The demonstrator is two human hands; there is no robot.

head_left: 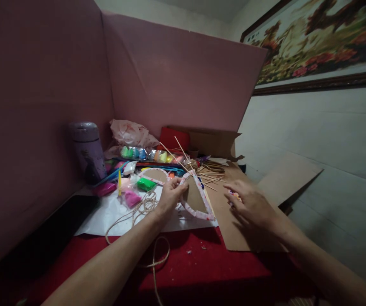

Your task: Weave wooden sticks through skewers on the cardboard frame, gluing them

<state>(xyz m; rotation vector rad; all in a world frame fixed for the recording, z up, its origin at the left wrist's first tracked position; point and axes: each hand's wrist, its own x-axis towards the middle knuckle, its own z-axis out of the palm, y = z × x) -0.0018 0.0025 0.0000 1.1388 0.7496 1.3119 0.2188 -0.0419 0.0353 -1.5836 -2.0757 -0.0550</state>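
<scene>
My left hand pinches a half-round cardboard piece by its left edge. A pale pink-and-white patterned border runs around that piece, and two thin wooden sticks rise from its top end. To the right, over a brown cardboard sheet, my right hand is closed around a small purple, orange and white object; its kind is hidden by the fingers. A second half-round bordered piece lies behind my left hand. Loose brown twine trails beneath my left forearm.
Bagged modelling clay in green and pink lies at the left, near a lilac flask. Several wooden sticks lie behind the held piece. A black flat object rests on the red cloth. Pink panels stand behind.
</scene>
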